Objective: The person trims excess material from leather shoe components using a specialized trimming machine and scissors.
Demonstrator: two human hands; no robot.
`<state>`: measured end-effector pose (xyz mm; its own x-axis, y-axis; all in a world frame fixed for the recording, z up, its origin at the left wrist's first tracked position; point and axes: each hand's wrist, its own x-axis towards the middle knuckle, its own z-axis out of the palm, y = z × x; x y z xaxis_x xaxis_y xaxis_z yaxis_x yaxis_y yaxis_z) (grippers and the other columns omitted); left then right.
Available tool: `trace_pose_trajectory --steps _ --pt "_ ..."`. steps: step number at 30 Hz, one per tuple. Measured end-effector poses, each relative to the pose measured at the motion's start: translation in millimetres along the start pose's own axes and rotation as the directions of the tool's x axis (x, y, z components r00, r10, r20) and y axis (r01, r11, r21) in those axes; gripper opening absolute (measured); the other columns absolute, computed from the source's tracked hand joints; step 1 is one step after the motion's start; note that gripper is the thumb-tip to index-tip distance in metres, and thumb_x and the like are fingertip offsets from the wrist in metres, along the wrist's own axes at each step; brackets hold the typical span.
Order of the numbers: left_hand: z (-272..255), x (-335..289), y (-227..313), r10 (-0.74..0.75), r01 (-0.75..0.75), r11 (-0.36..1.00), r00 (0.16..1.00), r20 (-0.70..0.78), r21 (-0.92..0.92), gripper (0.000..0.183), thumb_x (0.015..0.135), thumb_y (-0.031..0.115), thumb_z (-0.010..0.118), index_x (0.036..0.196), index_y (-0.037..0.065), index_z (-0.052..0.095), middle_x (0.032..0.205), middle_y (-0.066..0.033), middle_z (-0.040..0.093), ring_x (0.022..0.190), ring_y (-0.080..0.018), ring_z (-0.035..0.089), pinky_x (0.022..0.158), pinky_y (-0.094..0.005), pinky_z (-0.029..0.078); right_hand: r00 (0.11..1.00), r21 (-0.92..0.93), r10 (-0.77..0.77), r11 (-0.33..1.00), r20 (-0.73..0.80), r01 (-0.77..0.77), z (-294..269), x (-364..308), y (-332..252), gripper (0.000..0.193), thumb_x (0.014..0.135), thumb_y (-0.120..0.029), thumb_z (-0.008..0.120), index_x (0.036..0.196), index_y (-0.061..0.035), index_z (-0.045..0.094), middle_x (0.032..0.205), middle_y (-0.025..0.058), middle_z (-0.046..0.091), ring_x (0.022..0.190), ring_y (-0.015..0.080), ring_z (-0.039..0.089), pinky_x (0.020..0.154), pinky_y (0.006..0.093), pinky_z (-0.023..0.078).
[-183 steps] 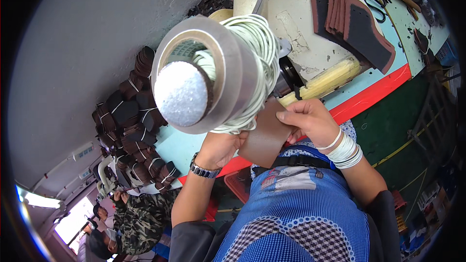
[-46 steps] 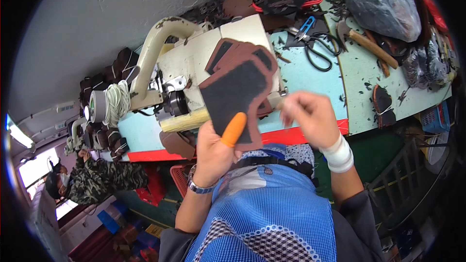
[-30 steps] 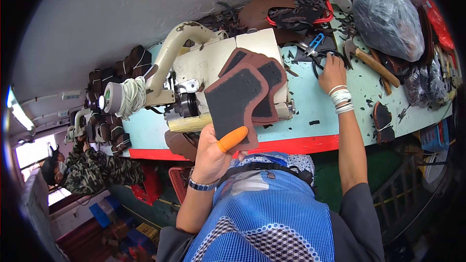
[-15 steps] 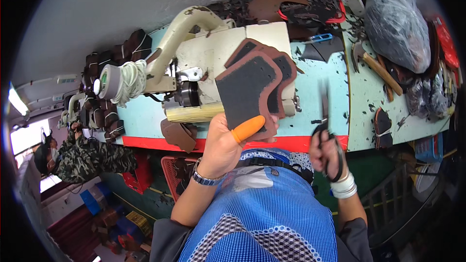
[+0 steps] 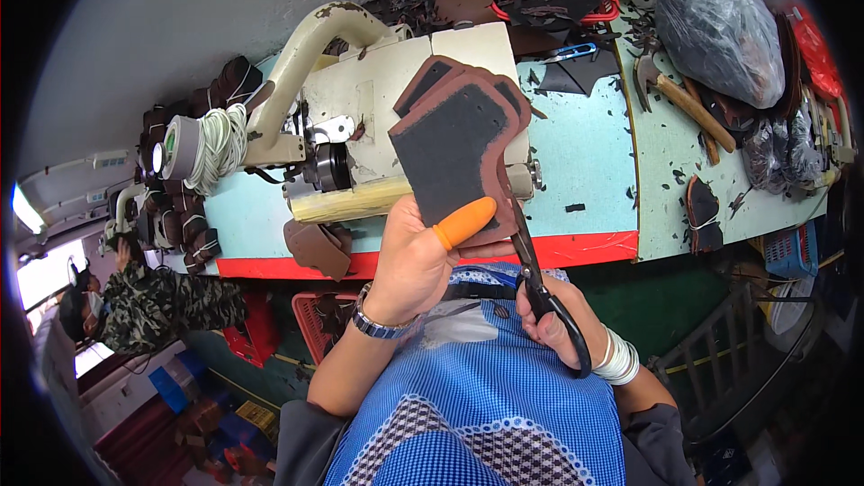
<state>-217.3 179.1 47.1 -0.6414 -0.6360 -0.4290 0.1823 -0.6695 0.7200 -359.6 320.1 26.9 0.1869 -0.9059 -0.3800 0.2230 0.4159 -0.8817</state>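
Observation:
My left hand (image 5: 412,256) is closed on a small stack of leather pieces (image 5: 447,146), dark grey on the face with reddish-brown borders. An orange finger cot (image 5: 466,221) covers its thumb, which presses on the top piece. In my right hand (image 5: 565,315) is a pair of black-handled scissors (image 5: 545,301). The blades point up along the right edge of the stack, near its lower corner; I cannot tell whether they touch it. Just behind the stack stands a cream sewing machine (image 5: 297,94) with a spool of pale cord (image 5: 219,148).
Brown leather pieces (image 5: 317,250) lie at the table's red front edge (image 5: 576,248). Dark scraps fill a red basket (image 5: 615,9) at the back. On the right are a wooden-handled tool (image 5: 693,111) and a plastic bag (image 5: 718,29). Another person (image 5: 171,301) works at far left.
My right hand has brought the scissors leftward from the open space on the right to the edge of the stack. The left hand still holds the leather pieces.

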Motion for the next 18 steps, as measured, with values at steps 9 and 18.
trace_pose_trajectory --steps 9,18 --pt "0.9 -0.5 3.5 0.043 -0.043 0.999 0.999 -0.013 -0.008 0.031 0.092 0.008 0.043 0.118 -0.009 0.042 0.112 -0.0295 0.054 0.103 -0.0377 0.057 0.078 -0.0479 0.054 0.999 -0.04 -0.034 0.999 -0.019 0.033 0.6 -1.5 0.8 0.068 0.077 -0.072 0.043 0.077 -0.0036 0.043 0.059 -0.0001 0.044 0.049 0.0058 0.041 0.044 0.0192 0.034" --pt "2.6 0.5 3.2 0.042 -0.042 0.999 0.999 -0.02 0.024 0.03 0.092 0.006 0.042 0.119 -0.009 0.041 0.111 -0.0289 0.053 0.102 -0.0378 0.057 0.078 -0.0465 0.055 0.997 -0.02 -0.041 0.999 -0.067 0.04 3.0 -1.0 2.1 0.064 0.079 -0.069 0.043 0.071 -0.0053 0.042 0.058 -0.0004 0.043 0.048 0.006 0.042 0.043 0.0196 0.034"
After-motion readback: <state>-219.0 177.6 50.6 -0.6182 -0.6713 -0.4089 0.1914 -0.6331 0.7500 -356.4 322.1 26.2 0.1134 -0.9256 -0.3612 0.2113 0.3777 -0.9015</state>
